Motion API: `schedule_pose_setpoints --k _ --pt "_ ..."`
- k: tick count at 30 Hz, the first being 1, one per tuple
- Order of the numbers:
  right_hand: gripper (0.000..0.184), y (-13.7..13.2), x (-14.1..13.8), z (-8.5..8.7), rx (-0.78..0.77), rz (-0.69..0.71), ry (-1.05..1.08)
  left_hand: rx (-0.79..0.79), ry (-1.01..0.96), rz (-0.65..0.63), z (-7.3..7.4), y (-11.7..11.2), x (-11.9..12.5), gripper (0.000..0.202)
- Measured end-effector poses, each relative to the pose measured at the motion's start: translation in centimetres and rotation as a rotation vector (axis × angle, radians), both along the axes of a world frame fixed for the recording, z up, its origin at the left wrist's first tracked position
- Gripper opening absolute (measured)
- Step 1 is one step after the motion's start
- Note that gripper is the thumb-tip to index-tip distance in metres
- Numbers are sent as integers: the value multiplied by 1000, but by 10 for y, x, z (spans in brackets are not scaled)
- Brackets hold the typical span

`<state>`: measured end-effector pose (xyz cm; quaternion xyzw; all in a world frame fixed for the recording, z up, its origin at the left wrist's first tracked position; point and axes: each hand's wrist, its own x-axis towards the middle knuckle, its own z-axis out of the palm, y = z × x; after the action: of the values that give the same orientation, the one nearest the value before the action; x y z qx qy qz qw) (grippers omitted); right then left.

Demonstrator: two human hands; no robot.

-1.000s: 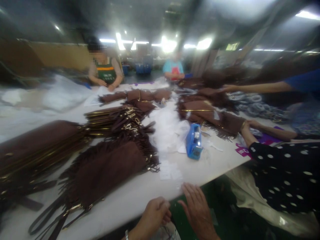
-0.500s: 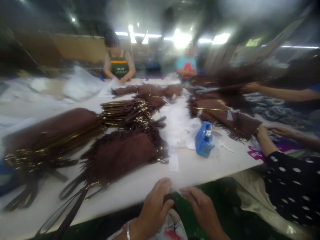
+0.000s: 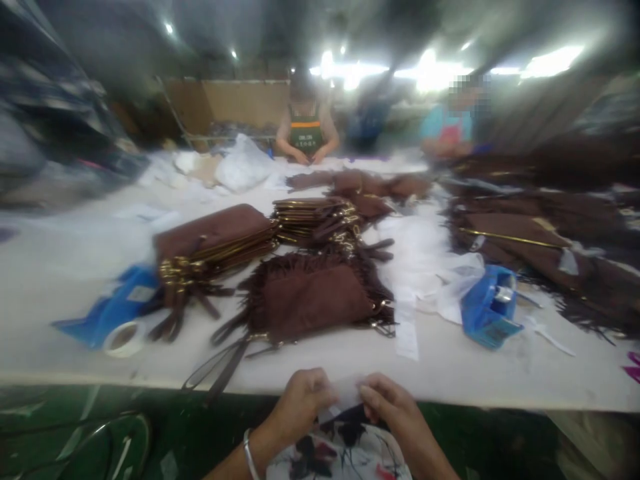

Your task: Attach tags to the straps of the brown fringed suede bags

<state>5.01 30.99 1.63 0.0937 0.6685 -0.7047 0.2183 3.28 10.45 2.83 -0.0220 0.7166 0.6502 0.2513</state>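
Observation:
A small translucent white sheet [image 3: 346, 395], perhaps thin plastic or paper, is stretched between my hands just off the table's near edge. My left hand [image 3: 299, 408], with a silver bangle at the wrist, pinches one end of it. Thumb and fingers of my right hand [image 3: 393, 405] close on the other end. Beyond them lies a brown fringed bag [image 3: 317, 300] with straps trailing over the near edge. Stacks of brown pouches [image 3: 220, 233] with gold zips and clasps sit behind it, to the left and middle.
A blue tape dispenser [image 3: 490, 310] stands right of a white strip [image 3: 407, 330]. At left are a blue object [image 3: 117, 303] and a white tape roll [image 3: 125, 339]. More brown bags [image 3: 515, 230] are piled at right. Two people [image 3: 305, 133] work across the white table [image 3: 200, 370].
My view has swung left, so the neighbour's dotted sleeve has left the frame. Both hands, earlier looser and apart, now pinch the translucent sheet.

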Motion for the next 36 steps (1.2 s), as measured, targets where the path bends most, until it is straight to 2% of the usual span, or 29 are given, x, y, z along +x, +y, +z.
schedule_pose_setpoints --k 3,8,11,14,18,22,24,25,27,31,34,36 --pt "39 -21 -3 0 96 33 21 -19 -13 36 -1 -17 7 19" --pt "39 -52 -13 10 312 107 177 11 -80 23 -16 -41 18 29" --pt "38 -69 -17 13 376 173 227 72 -107 108 -22 -55 20 23" --pt "38 -84 -21 14 359 253 268 68 -120 215 -22 -68 19 24" --pt "32 -103 -28 14 281 334 301 -120 10 243 -16 -89 24 23" --pt "26 -122 -35 12 238 349 199 -393 193 173 -10 -108 36 36" --pt "25 -132 -37 12 249 356 152 -466 248 142 -10 -116 42 39" --pt "25 -136 -38 12 264 368 149 -458 256 129 -10 -119 44 39" --pt "24 -144 -39 12 306 408 183 -344 207 128 -12 -123 45 38" --pt "24 -155 -42 11 360 460 275 48 -15 279 -19 -130 42 32" --pt "23 -161 -43 9 344 461 248 144 -70 370 -23 -136 40 35" --pt "23 -164 -42 6 302 466 200 162 -107 332 -25 -140 41 34"
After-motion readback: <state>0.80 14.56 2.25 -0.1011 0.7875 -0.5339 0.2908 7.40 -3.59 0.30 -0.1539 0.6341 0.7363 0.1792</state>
